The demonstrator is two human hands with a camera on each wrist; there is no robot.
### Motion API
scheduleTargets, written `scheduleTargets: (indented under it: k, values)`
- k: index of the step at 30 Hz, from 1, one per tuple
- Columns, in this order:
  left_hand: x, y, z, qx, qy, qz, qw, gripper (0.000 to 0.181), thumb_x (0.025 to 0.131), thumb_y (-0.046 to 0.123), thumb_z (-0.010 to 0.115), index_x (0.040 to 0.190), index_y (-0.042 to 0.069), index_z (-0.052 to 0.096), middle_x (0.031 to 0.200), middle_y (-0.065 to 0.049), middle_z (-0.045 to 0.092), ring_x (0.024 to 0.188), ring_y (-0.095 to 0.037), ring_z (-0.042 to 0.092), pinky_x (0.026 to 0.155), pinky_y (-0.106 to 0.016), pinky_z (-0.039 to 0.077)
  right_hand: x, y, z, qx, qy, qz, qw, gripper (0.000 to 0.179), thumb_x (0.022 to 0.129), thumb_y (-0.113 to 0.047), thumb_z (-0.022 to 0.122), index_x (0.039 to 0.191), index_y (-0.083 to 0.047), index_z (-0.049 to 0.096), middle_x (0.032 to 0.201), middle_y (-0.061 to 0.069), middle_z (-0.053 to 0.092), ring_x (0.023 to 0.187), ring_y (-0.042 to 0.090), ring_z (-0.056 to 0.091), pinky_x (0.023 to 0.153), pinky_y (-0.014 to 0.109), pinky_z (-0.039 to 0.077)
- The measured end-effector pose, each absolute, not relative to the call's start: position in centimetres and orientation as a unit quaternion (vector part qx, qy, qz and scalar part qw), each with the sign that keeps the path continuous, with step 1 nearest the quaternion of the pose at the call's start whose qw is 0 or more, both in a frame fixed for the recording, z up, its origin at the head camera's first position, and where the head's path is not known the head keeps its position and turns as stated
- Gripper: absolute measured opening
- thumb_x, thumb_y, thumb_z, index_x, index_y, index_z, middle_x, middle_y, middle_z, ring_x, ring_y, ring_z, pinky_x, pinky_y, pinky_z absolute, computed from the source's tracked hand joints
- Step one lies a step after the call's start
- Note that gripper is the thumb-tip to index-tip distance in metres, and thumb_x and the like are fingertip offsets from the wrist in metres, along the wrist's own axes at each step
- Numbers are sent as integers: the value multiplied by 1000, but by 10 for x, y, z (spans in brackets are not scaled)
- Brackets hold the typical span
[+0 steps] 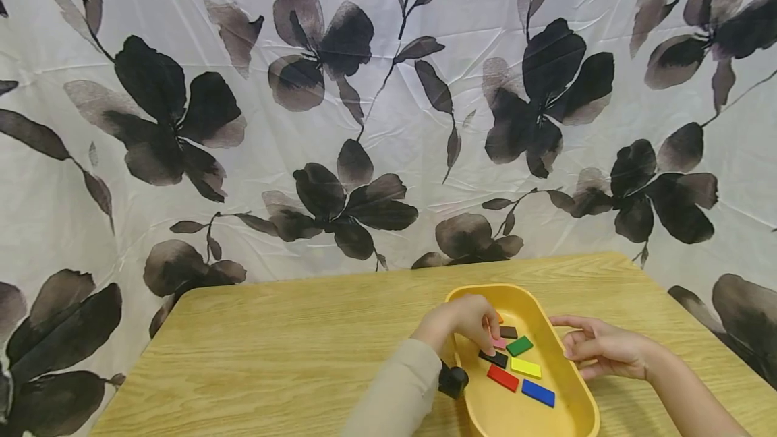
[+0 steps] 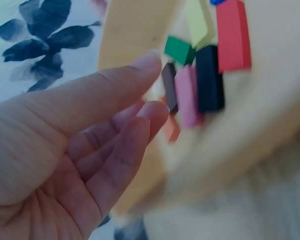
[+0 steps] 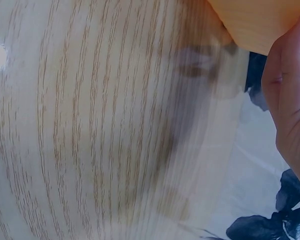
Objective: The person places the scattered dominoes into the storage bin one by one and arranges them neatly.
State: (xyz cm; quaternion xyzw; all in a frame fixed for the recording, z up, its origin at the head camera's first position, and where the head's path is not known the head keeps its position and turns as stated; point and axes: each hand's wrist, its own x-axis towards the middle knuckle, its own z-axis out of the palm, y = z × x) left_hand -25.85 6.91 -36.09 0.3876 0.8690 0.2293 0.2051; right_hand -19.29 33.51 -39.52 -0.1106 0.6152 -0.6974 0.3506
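Note:
A yellow oval tray [image 1: 570,383] holds several flat rectangular blocks. My left hand [image 1: 461,322] reaches over its left rim with bent fingers, beside the pink block [image 1: 499,342] and black block [image 1: 494,359]. In the left wrist view, thumb and fingers stand apart with no block seen between them; some fingertips are hidden. A green block [image 1: 519,346], brown block [image 1: 508,332] and orange block [image 2: 171,129] lie close by. Nearer the front are the yellow block [image 1: 525,367], red block [image 1: 502,378] and blue block [image 1: 538,393]. My right hand [image 1: 613,349] rests loosely against the tray's right outer wall.
The tray stands on a wood-grain table [image 1: 273,349]. Behind the table hangs a white cloth [image 1: 425,133] with dark flowers. A black wrist camera [image 1: 452,381] sits under the left wrist, by the tray's left rim.

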Motion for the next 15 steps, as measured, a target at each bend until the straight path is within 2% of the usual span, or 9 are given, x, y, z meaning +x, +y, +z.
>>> scheduleTargets:
  k: [7,11,13,15]
  values:
    - [-271,22,-348,434,840,284,158,17,74,2,77,88,-2,67,71,-3,59,63,-5,49,59,-16,40,-195,337,-395,-106,628,-688,349,64,92,2,49,142,9,10,98,8,57,86,16,61,77,36,52]
    - [-274,-21,-346,455,838,279,118,16,77,5,74,89,1,66,82,-6,63,75,-12,56,67,-19,44,-192,340,-395,-111,633,-684,346,60,93,0,49,142,8,14,99,9,58,84,15,61,75,34,53]
    - [-271,-47,-344,450,846,268,98,16,79,9,72,92,2,66,87,-5,64,81,-17,59,71,-22,46,-189,343,-394,-107,653,-671,334,60,95,-4,49,141,8,14,101,10,58,84,17,62,74,34,53]
    - [-266,-75,-342,442,858,254,71,19,82,13,71,96,2,65,92,-7,64,84,-21,60,72,-25,48,-186,347,-394,-96,703,-639,298,60,96,-10,49,141,8,13,101,11,57,85,20,61,73,36,53]
